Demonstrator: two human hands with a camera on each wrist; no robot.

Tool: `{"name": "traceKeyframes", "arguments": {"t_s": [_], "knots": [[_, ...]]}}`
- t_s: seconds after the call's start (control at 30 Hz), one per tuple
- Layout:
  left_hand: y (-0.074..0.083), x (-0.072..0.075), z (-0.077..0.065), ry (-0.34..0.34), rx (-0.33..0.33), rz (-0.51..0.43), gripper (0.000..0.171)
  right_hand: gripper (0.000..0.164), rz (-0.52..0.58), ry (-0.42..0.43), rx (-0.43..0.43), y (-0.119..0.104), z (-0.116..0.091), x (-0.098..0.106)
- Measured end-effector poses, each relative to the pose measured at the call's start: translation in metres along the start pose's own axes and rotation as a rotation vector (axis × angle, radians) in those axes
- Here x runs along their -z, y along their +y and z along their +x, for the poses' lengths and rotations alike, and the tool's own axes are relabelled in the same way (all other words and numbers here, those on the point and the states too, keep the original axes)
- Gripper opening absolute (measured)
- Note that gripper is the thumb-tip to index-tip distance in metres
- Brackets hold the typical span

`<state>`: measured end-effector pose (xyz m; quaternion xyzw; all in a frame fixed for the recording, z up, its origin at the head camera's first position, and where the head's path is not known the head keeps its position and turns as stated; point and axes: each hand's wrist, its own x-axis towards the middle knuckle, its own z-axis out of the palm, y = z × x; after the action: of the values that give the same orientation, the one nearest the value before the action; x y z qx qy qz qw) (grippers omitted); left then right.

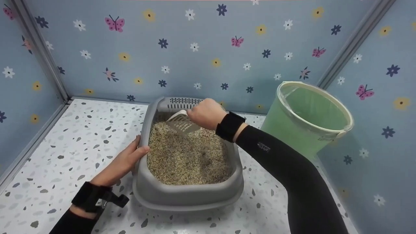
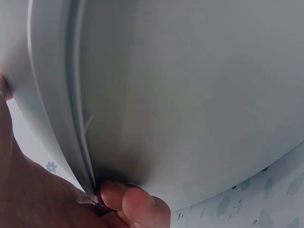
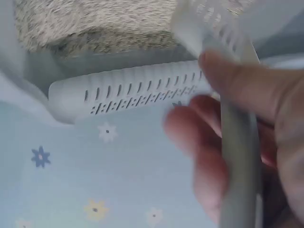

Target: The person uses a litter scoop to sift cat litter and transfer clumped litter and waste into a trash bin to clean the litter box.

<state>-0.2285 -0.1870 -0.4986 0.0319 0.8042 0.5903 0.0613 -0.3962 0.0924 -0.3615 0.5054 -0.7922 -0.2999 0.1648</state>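
A grey litter box (image 1: 188,196) holds tan, grainy litter (image 1: 185,159). My left hand (image 1: 118,164) grips its left rim, thumb on top. The left wrist view shows the fingers (image 2: 147,208) curled under the rim against the box's outer wall (image 2: 199,95). At the back of the box, my right hand (image 1: 208,114) holds a slotted litter scoop (image 1: 182,123) above the litter. The scoop's blade tilts down toward the litter; whether it touches cannot be told. In the right wrist view, fingers and thumb wrap the pale handle (image 3: 240,166).
To the right stands a green bucket (image 1: 292,130) with a cream rim and a clear liner. Flower-patterned walls (image 1: 195,61) enclose the back and both sides. The speckled white floor (image 1: 84,139) extends around the box.
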Motion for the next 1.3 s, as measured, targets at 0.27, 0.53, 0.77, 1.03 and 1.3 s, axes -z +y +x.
{"name": "traceKeyframes", "arguments": {"t_s": [0.27, 0.53, 0.77, 1.03, 1.3], "knots": [[0.001, -0.001, -0.001, 0.005, -0.005, -0.012, 0.095, 0.031, 0.068, 0.026, -0.148, -0.02, 0.014, -0.008], [0.003, -0.001, -0.003, 0.001, 0.0, -0.019, 0.095, 0.031, 0.105, -0.162, -0.158, -0.046, 0.015, -0.013], [0.003, -0.001, -0.004, 0.004, -0.006, -0.004, 0.096, 0.032, 0.104, -0.261, -0.177, -0.063, 0.03, -0.019], [0.003, 0.0, -0.003, 0.005, -0.003, -0.001, 0.095, 0.036, 0.118, -0.303, -0.248, -0.072, 0.057, -0.023], [0.003, -0.001, -0.001, 0.011, -0.014, 0.0, 0.097, 0.045, 0.202, -0.313, -0.187, -0.066, 0.074, -0.031]]}}
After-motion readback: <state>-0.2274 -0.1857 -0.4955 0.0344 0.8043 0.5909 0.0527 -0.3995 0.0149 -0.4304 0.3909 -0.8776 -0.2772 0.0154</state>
